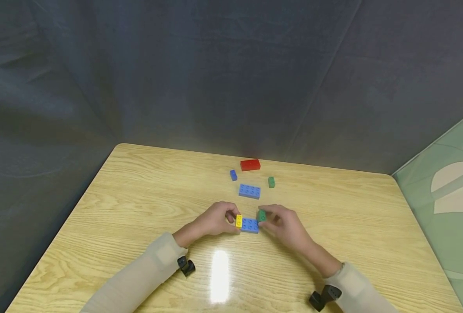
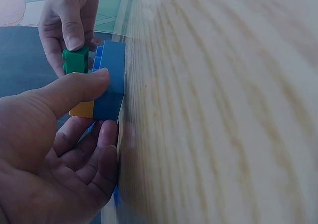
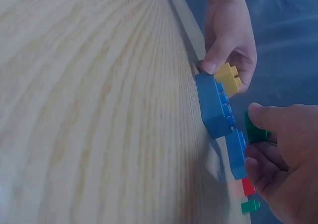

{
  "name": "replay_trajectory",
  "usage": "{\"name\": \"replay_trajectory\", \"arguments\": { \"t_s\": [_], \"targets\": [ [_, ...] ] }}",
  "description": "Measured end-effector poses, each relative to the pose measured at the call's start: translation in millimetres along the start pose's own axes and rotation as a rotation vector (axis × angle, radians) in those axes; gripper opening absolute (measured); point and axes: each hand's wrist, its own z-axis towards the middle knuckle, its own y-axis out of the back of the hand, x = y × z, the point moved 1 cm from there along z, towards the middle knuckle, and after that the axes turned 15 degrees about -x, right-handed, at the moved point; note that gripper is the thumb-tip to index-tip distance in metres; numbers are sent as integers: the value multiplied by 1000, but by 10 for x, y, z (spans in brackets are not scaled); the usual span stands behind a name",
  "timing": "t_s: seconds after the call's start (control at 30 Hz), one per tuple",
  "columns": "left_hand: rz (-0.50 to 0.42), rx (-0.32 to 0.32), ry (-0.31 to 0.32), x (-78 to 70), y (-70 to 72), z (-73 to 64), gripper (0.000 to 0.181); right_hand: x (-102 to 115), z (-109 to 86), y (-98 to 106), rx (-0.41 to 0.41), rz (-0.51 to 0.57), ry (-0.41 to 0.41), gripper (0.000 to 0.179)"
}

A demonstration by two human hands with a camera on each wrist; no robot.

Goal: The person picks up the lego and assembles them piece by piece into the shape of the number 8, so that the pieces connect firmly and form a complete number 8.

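On the table in front of me lies a blue eight-stud brick (image 1: 249, 226), with a small yellow brick (image 1: 239, 221) seated across its left end. My left hand (image 1: 215, 218) grips that end; in the left wrist view its thumb presses the blue brick's side, overlapping the yellow brick. Between thumb and fingertips, my right hand (image 1: 288, 226) pinches a small green brick (image 1: 262, 215). The right wrist view shows this green brick raised beside the blue brick's free studs, its lower part hidden by the fingers.
Beyond the hands lie a second blue brick (image 1: 249, 191), a small blue brick (image 1: 233, 175), another small green brick (image 1: 271, 182) and a red brick (image 1: 250, 165) near the back edge. A dark curtain (image 1: 231, 78) hangs behind the wooden table (image 1: 145, 187).
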Motion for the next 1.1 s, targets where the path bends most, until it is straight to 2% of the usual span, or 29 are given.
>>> {"name": "replay_trajectory", "arguments": {
  "t_s": [0.27,0.63,1.1],
  "targets": [
    [-4,0,-3,0,-3,-1,31,36,-39,-16,39,15,-28,44],
    [-8,-4,-1,-4,-3,0,31,32,-72,-57,87,50,-17,39],
    [-2,-7,-5,-6,-2,-10,29,52,-57,-69,94,-2,30,39]
  ]
}}
